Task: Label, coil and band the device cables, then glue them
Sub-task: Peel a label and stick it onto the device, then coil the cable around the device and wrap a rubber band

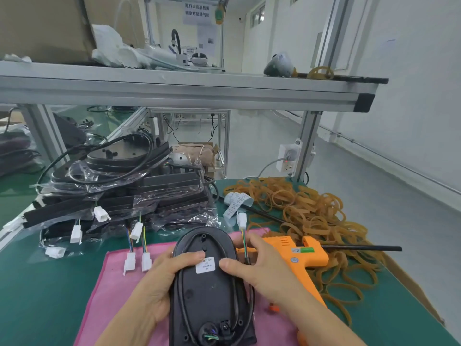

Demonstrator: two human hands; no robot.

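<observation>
- My left hand [159, 283] grips the black oval plastic device [209, 290] near centre, over the pink cloth [112, 283]; thumb pressed on its back.
- My right hand [262, 268] pinches the thin black cable [245, 258] at the right rim, thumb by the white label [205, 265].
- Orange glue gun [296, 253] just right; tan rubber bands [311, 208] heaped far right on the green tabletop [50, 283].
</observation>
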